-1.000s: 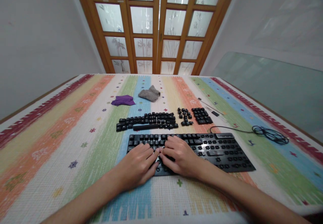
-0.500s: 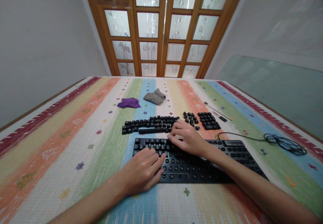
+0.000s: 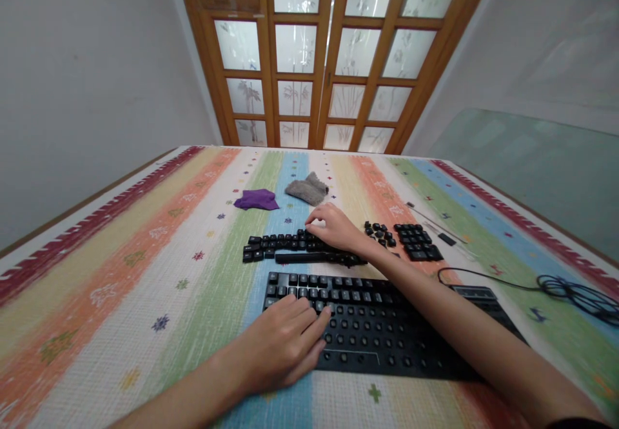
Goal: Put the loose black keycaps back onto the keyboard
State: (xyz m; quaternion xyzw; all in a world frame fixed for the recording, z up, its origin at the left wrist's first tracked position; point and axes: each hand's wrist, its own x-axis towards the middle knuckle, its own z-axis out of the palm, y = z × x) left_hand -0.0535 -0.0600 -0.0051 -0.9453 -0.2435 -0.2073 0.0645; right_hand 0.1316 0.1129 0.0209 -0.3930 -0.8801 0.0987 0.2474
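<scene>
Your view looks from your head, facing forward and down across the multicoloured striped tablecloth. It sits nearer your bare left hand than your bare right hand, reaching the brown wooden doors with frosted glass panes beyond.

Place: a home, seemingly; dining or living room, cannot tell which. Evidence: far, wooden doors, with glass panes bearing plant designs; near, one tablecloth, colour-striped, small motifs; left, plain pale wall.
</scene>
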